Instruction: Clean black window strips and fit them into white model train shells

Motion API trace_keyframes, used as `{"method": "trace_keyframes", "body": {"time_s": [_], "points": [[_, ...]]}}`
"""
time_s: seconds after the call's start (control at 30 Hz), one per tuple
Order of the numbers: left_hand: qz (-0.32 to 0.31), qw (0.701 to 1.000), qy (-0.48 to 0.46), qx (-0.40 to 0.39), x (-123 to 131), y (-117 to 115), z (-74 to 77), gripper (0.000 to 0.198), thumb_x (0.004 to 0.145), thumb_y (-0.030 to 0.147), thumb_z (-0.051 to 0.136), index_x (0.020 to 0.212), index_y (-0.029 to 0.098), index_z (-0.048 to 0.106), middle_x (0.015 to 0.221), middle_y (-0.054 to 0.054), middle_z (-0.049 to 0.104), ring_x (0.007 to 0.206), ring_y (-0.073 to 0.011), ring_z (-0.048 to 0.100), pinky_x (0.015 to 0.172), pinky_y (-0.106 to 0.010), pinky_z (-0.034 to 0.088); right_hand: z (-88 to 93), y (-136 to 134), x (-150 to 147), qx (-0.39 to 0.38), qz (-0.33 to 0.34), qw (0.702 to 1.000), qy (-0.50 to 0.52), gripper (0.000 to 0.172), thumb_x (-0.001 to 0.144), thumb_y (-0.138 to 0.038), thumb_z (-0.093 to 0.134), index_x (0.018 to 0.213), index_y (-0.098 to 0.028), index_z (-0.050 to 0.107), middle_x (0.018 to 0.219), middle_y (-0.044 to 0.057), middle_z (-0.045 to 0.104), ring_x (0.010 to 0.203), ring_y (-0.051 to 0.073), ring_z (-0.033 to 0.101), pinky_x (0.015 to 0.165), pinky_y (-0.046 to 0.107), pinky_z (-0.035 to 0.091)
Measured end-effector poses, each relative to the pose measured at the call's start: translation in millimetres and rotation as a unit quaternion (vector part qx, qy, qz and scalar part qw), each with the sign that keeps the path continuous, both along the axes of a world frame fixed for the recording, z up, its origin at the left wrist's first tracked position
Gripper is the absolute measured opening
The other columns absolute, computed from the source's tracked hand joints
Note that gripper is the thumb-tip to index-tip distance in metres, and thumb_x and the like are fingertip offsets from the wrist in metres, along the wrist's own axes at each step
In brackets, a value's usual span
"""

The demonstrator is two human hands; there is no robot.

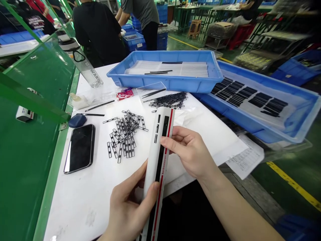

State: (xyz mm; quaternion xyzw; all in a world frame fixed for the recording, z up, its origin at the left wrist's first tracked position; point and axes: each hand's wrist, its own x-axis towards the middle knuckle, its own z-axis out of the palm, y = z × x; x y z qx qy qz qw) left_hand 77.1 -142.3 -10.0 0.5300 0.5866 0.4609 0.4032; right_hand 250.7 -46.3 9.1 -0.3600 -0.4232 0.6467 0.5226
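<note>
A long white model train car body point(153, 157) with a black window band, a red stripe and the word "Bordrestaurant" slants up from the bottom of the view. Wrapped around its lower part, my left hand point(134, 201) grips it with the thumb on the near side. My right hand point(189, 149) pinches the upper part, its thumb on the black band and the fingers behind. Whether a small piece lies under that thumb is hidden. Left of the car body lies a loose pile of small black-framed clear window strips point(125, 134). Beyond its top end are many thin black strips point(170, 99).
A phone point(79, 149) and a dark blue case point(77, 121) lie at left, near a green partition point(22, 160). Tweezers point(153, 93), a red packet point(125, 94) and a bottle point(87, 68) stand farther back. Two blue trays point(165, 82) point(263, 125) hold strips. Co-workers point(97, 30) are beyond.
</note>
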Motion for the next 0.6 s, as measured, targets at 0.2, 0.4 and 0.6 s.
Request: {"method": "trace_keyframes", "body": {"time_s": [0.2,0.4,0.6], "points": [[-0.003,1.000,0.018,0.008,-1.8,-1.5,-3.9,0.043,0.087,0.028,0.081,0.130,0.025,0.075,0.120,-0.001,0.080,0.106,-0.0251,0.077,0.096,-0.031,0.063,4.6,9.6,3.4,0.020,-0.012,1.000,0.017,0.017,0.081,-0.030,0.087,0.092,-0.022,0.078,0.091,0.001,0.079,0.084,0.015,0.074,0.081,0.027,0.062],[0.004,1.000,0.012,-0.004,1.2,-1.4,1.7,0.042,0.087,0.031,0.081,0.128,0.028,0.076,0.117,0.001,0.081,0.098,-0.0215,0.078,0.086,-0.025,0.064,9.6,15.5,6.7,-0.006,-0.003,0.999,0.046,0.017,0.082,-0.032,0.087,0.094,-0.023,0.079,0.091,0.000,0.079,0.083,0.015,0.073,0.076,0.026,0.062],[0.012,1.000,0.023,0.005,-0.4,-1.5,-2.0,0.044,0.085,0.029,0.083,0.128,0.028,0.076,0.115,0.002,0.081,0.097,-0.0217,0.078,0.084,-0.024,0.064,13.5,18.2,6.9,0.002,-0.041,0.998,0.056,0.017,0.078,-0.030,0.090,0.088,-0.020,0.079,0.082,0.000,0.078,0.076,0.013,0.072,0.074,0.023,0.060]]}}
